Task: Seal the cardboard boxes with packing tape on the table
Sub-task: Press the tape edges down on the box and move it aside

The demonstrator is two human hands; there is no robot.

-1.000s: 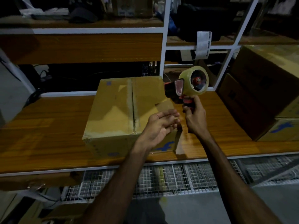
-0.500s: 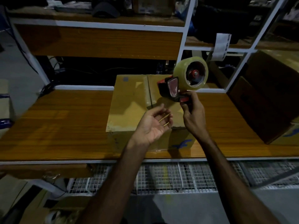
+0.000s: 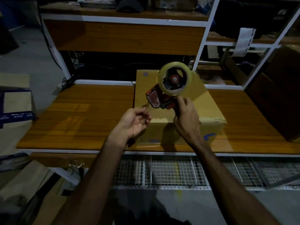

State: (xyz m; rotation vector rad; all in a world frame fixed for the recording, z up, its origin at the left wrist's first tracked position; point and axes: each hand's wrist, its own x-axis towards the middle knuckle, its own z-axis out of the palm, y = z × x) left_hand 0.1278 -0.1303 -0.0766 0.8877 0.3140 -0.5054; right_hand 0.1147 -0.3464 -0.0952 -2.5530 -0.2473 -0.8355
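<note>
On the wooden table, head view, a cardboard box sat right of centre, its far edge against the white frame rail. Flaps were down; the top seam ran near to far, mostly hidden behind the dispenser, so you couldn't tell how far tape already covered it. A blue logo showed on the near face, a small blue mark on the top far-left corner.

Your right hand was clamped round the handle of the tape dispenser, held up above the box top, red body, blade guard facing left. The clear tape roll sat upright on its hub, facing you.

Your left hand was palm-up just left of the dispenser, over the box's near-left corner, fingers loosely curled. Fingertips were near the blade end; whether they pinched a tape end, couldn't tell, too dark and blurred. The two hands were close but not touching.

Elsewhere: a dark brown box at the table's right end, a taped carton off the left edge, a wire mesh shelf under the table, a wooden shelf above the far side with a dark cap on top, and white paper labels hanging from the right frame.
</note>
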